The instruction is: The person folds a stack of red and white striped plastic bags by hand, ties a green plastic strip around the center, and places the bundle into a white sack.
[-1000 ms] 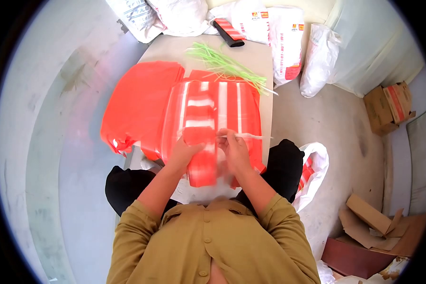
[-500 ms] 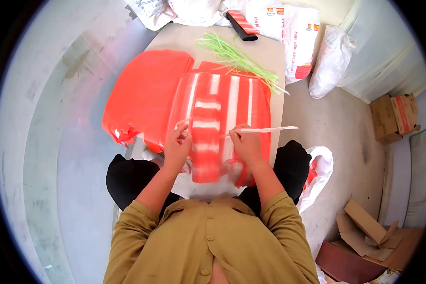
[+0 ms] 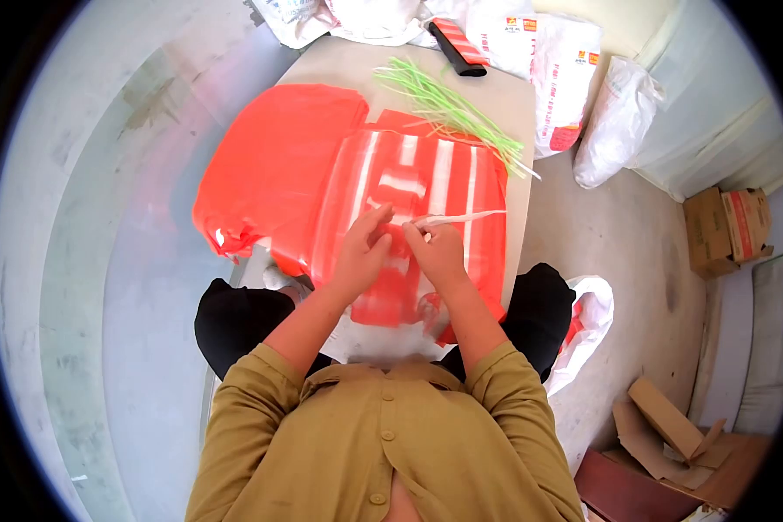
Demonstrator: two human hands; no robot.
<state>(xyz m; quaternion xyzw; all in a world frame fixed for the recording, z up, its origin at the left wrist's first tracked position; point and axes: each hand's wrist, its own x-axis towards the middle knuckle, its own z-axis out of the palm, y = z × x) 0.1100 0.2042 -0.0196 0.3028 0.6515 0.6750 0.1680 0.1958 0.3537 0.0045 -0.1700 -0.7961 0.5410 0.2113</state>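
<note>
Red-and-white striped plastic sheets (image 3: 485,200) lie flat on the table (image 3: 322,63), beside a heap of plain red plastic (image 3: 274,148). A narrower striped piece (image 3: 400,185) rests across them in front of me. My right hand (image 3: 438,252) pinches a thin white strip (image 3: 465,217), whose free end points right. Just to the left, my left hand (image 3: 363,248) is over the striped piece, fingers apart, with nothing seen in it. Green strips (image 3: 452,106) lie in a loose bundle beyond the sheets.
A black-edged striped roll (image 3: 459,48) lies at the table's far edge, near white printed sacks (image 3: 565,78). A white bag with red contents (image 3: 583,326) stands by my right knee. Cardboard boxes (image 3: 709,230) are on the floor at right.
Both hands have come closer together. The white strip has moved left and slightly away from me with my right hand. The view has shifted slightly.
</note>
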